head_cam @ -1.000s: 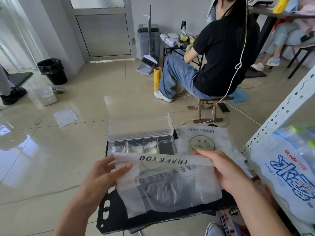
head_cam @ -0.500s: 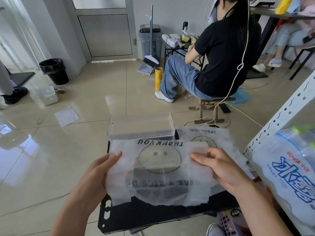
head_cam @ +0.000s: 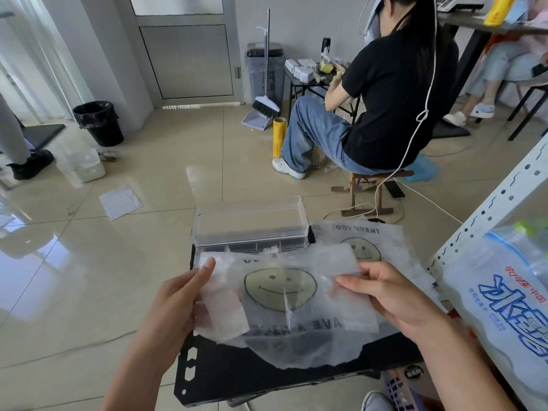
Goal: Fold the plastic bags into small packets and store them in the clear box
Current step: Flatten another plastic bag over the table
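Holding the plastic bag (head_cam: 281, 292) spread over the bench (head_cam: 267, 378), just near of the clear box (head_cam: 252, 229), the left hand (head_cam: 178, 298) and right hand (head_cam: 394, 295) each pinch a side edge, fingers clamped on it. Slick plastic could slip or crease crookedly, leaving a packet too bulky for a compartment.

Both arms are bare and reach in from below, the forearms angling toward each other. The left hand (head_cam: 178, 301) is up on edge with its thumb stretched long and straight, pointing up and away, while its other fingers show faintly through the plastic bag (head_cam: 281, 292), so it's pinching the left edge. The right hand (head_cam: 397, 298) has its fingers pointing left, thumb on top and index just under it, nipping the right edge. Wrists look pretty level, hands well apart.
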Motion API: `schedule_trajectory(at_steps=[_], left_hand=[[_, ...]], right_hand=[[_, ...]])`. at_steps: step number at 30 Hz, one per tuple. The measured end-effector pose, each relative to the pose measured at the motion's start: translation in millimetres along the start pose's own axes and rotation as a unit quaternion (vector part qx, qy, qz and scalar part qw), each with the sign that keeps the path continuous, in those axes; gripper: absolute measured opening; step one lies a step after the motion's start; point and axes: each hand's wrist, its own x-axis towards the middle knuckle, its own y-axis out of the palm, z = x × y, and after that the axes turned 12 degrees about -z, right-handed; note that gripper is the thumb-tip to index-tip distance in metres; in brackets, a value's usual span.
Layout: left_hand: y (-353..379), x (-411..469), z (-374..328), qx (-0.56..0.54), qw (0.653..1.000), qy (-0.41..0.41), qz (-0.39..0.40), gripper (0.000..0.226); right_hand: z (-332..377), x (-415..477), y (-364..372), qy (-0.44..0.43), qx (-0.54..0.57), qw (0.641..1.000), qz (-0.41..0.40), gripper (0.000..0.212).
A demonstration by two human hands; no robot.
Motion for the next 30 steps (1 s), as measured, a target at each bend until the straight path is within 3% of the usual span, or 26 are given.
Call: schedule_trajectory(at_steps=[7, 13, 21, 26, 30], left_hand=[[1.1, -6.0, -3.6, -0.005, 1.0, 0.007, 0.007, 0.02], [-1.7, -1.1, -0.6, -0.021, 0.999, 0.021, -0.015, 0.022], [-4.2, 9.7, 10.0, 0.0, 0.996, 0.059, -0.064, 0.027], [-10.3, 13.9, 15.2, 0.039, 0.996, 0.05, -0.055, 0.017], [-12.8, 14.1, 16.0, 0.061, 0.997, 0.037, -0.02, 0.012]], right_hand=[[5.8, -2.8, 1.6, 0.029, 0.017, 0.999, -0.008, 0.047], [8.0, -4.2, 0.6, 0.058, 0.044, 0.996, -0.044, 0.01], [2.8, -4.4, 14.2, 0.053, 0.073, 0.996, 0.01, 0.017], [0.7, -2.4, 5.3, 0.045, 0.048, 0.996, 0.061, 0.073], [-1.3, -1.6, 1.2, 0.047, 0.036, 0.997, 0.056, 0.069]])
